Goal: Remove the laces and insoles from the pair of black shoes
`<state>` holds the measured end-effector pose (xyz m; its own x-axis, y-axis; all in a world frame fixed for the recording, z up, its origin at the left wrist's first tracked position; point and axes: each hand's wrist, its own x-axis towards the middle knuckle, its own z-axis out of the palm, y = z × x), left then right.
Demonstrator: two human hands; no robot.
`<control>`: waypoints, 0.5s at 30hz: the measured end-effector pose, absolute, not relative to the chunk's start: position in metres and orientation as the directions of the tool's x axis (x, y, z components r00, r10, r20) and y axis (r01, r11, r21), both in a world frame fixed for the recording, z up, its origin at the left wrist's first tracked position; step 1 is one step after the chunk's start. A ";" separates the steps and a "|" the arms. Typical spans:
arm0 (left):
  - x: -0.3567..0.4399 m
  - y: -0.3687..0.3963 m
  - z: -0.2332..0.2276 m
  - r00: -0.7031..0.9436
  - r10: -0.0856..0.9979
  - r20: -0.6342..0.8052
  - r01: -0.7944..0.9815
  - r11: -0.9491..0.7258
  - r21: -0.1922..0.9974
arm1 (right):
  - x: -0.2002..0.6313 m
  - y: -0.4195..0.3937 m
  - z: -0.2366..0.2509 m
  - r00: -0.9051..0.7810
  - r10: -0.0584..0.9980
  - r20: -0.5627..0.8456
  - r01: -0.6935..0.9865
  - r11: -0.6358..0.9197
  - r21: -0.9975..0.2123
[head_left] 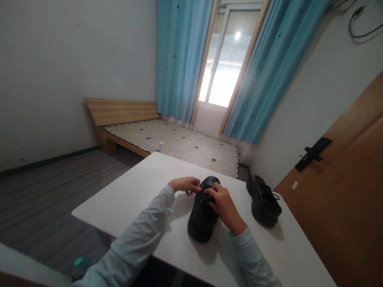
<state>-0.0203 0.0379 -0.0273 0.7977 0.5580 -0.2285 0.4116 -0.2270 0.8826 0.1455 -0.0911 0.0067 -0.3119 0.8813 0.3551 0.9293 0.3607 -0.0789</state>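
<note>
Shoe point(202, 217) under both hands on white table point(125, 199); bedroom.

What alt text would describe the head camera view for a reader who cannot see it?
Both hands work at the laces of a black shoe on a white table: the left hand pinches at its left side, the right hand rests on top. A second black shoe stands apart to the right, with a bare bed and blue curtains behind.
</note>
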 end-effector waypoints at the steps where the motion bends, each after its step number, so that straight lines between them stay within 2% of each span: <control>1: -0.020 0.038 -0.027 0.799 0.557 -0.226 0.409 -0.229 0.883 | 0.143 -0.091 0.008 -0.317 0.887 0.335 0.935 0.351 -0.045; 4: -0.021 0.037 -0.027 0.805 0.552 -0.220 0.404 -0.236 0.884 | 0.135 -0.091 0.012 -0.331 0.895 0.298 0.943 0.326 0.068; 8: -0.020 0.037 -0.029 0.802 0.555 -0.219 0.407 -0.242 0.881 | 0.130 -0.090 0.009 -0.366 0.869 0.334 0.929 0.320 0.186; 15: -0.021 0.037 -0.028 0.806 0.550 -0.220 0.401 -0.232 0.886 | 0.139 -0.087 -0.001 -0.449 0.787 0.423 0.894 0.388 0.225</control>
<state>-0.0210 0.0370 -0.0276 0.8058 0.5497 -0.2205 0.4010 -0.2324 0.8861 0.1390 -0.0871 -0.0006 -0.4487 0.7874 0.4227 0.8936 0.3881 0.2255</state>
